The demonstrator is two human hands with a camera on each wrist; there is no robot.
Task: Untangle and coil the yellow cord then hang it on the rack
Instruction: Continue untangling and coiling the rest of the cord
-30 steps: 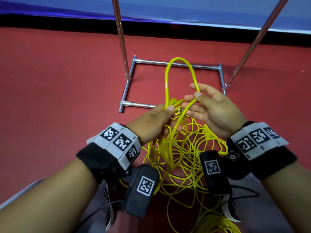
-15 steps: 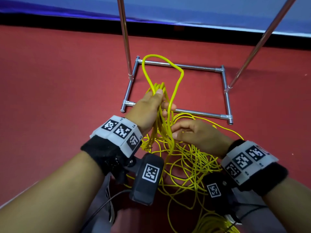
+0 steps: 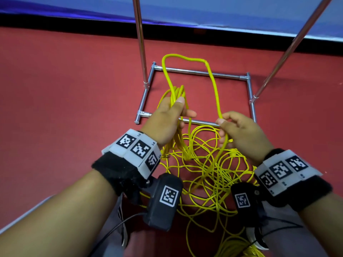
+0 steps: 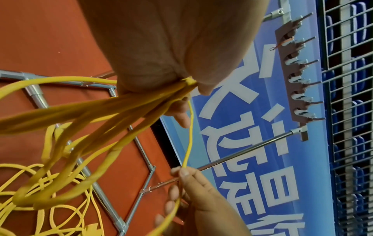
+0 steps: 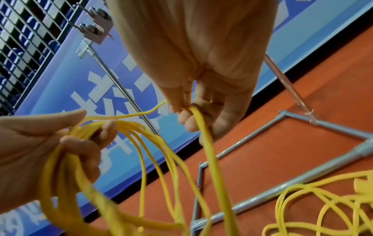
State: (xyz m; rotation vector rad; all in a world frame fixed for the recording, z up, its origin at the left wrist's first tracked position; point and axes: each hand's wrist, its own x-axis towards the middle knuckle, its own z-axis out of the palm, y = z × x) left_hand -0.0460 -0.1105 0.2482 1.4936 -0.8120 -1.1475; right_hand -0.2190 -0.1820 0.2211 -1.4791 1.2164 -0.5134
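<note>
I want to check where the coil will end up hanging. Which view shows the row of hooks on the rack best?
The left wrist view: the row of hooks shows whole against the blue banner. The right wrist view catches only its end, cut off by the right hand. The head view shows only the rack's poles and base, no hooks.

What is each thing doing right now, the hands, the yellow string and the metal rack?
Left hand: grips a bundle of coiled loops.
Right hand: pinches one strand, forming the next loop.
Yellow cord: partly coiled, most of it tangled on the red floor.
Rack: standing; no cord on its hooks.
</note>
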